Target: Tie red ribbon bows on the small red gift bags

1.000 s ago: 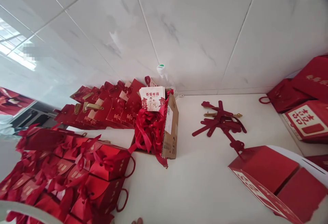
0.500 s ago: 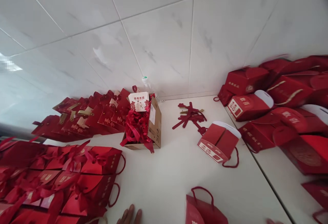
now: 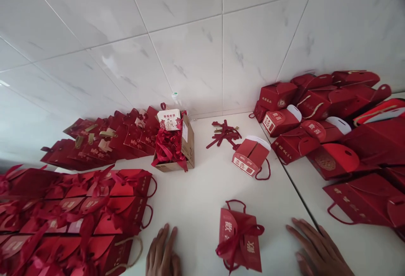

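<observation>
A red gift box (image 3: pixel 232 229) with gold lettering, cord handles and a ribbon bow lies on the white table between my hands. My left hand (image 3: pixel 162 253) rests on the table to its left, fingers stretched out and holding nothing. To the right of the box, my right hand (image 3: pixel 318 246) is spread with its fingers apart, near the seam in the tabletop, also holding nothing. Neither hand touches the box. Farther back sits another red box (image 3: pixel 251 156) with a white flap and a cord handle.
A cardboard box (image 3: pixel 189 145) holds red ribbons (image 3: pixel 169 147) and printed cards (image 3: pixel 168 120). Rows of ribbon-tied red boxes (image 3: pixel 126 206) fill the left. Red bags (image 3: pixel 126 135) stand behind them. Loose dark-red straps (image 3: pixel 225 135) lie mid-table. More red boxes (image 3: pixel 294 145) crowd the right, near the tiled wall (image 3: pixel 190 57).
The view has tilted downward and turned a little right. Both hands and the bow-tied box now show much more fully. The bow on the box has come into sight.
</observation>
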`<state>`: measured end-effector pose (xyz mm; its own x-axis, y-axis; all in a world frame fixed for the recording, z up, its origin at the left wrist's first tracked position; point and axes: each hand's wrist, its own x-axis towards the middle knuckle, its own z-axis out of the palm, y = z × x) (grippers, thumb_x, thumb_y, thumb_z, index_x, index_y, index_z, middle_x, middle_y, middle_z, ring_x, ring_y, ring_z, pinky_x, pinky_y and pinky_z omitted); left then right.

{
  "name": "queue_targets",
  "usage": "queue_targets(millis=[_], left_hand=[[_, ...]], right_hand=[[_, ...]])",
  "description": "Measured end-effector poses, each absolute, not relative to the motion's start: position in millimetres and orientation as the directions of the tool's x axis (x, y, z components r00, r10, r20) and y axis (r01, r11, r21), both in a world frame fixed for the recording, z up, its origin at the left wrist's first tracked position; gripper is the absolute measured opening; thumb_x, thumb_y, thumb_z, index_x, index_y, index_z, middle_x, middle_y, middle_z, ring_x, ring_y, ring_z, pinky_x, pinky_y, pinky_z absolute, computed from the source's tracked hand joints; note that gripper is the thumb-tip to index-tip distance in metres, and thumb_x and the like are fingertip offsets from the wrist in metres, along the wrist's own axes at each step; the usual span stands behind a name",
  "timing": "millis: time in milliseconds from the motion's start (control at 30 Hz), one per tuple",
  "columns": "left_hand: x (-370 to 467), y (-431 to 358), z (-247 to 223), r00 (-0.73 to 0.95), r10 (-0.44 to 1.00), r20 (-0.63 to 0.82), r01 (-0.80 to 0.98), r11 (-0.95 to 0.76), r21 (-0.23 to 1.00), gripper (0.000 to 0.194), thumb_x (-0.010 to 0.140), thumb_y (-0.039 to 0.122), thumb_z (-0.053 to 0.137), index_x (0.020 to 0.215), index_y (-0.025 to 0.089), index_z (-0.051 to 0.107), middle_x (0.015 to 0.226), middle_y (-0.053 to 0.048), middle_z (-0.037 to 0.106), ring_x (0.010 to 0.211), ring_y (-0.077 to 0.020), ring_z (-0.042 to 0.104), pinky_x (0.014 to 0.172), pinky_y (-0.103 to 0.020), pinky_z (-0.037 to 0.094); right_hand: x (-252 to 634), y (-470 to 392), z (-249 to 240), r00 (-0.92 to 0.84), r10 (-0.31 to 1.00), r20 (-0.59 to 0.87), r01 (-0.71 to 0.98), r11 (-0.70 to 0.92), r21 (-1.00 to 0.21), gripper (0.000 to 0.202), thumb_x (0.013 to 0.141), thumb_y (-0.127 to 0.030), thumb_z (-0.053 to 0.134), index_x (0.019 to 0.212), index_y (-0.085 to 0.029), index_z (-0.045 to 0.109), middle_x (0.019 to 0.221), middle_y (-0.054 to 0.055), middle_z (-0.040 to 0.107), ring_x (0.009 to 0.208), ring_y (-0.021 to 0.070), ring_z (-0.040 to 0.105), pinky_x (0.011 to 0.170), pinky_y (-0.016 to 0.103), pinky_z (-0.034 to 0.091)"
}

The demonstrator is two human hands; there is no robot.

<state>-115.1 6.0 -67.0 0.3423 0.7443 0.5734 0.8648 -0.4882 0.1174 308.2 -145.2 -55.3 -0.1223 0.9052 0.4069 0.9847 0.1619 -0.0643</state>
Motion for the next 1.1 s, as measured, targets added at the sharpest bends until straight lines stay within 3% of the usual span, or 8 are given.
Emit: queue_targets(millis=[167,400,900,1100], left_hand=[[-114.5,2.9,-63.8,0.343,0.772,0.536,0.86,-0.488,0.153,0.075,0.093,0.006,0.048,0.162,0.034,0.036,0.143,-0.009,0.064,0.13,-0.0316,0.06,0.11,-0.05,0.047],[-113.9,2.0,-64.5,0.321,0.783,0.533,0.852,-0.485,0.199,0.075,0.091,0.006,0.049,0.16,0.034,0.04,0.143,-0.009,0.064,0.132,-0.0319,0.06,0.111,-0.052,0.046],[-113.0,-2.4,-64.0,0.29,0.807,0.515,0.854,-0.461,0.241,0.074,0.089,0.001,0.049,0.156,0.032,0.048,0.147,-0.008,0.062,0.135,-0.0316,0.058,0.113,-0.052,0.044],[-98.3,-5.0,-44.9,0.198,0.903,0.381,0.838,-0.358,0.412,0.055,0.092,0.003,0.051,0.142,0.027,0.06,0.142,-0.013,0.063,0.136,-0.0343,0.056,0.112,-0.06,0.046]], right_hand=[[299.8,-142.8,-55.1,0.015,0.915,0.403,0.99,0.043,-0.136,0.039,0.101,-0.03,0.045,0.133,-0.012,0.058,0.138,0.018,0.058,0.129,0.0328,0.053,0.124,0.048,0.018],[297.6,-141.5,-56.3,0.03,0.914,0.405,0.992,0.024,-0.127,0.037,0.102,-0.029,0.044,0.131,-0.012,0.058,0.136,0.018,0.059,0.125,0.0331,0.058,0.121,0.05,0.024],[295.3,-139.0,-50.3,0.052,0.91,0.412,0.985,0.022,-0.172,0.034,0.1,-0.029,0.045,0.125,-0.013,0.061,0.132,0.017,0.061,0.121,0.0328,0.058,0.124,0.048,0.022],[300.2,-151.1,-72.1,0.14,0.909,0.392,0.96,-0.028,-0.278,0.039,0.097,-0.031,0.05,0.134,-0.02,0.058,0.132,0.016,0.064,0.12,0.0384,0.062,0.116,0.06,0.034]])
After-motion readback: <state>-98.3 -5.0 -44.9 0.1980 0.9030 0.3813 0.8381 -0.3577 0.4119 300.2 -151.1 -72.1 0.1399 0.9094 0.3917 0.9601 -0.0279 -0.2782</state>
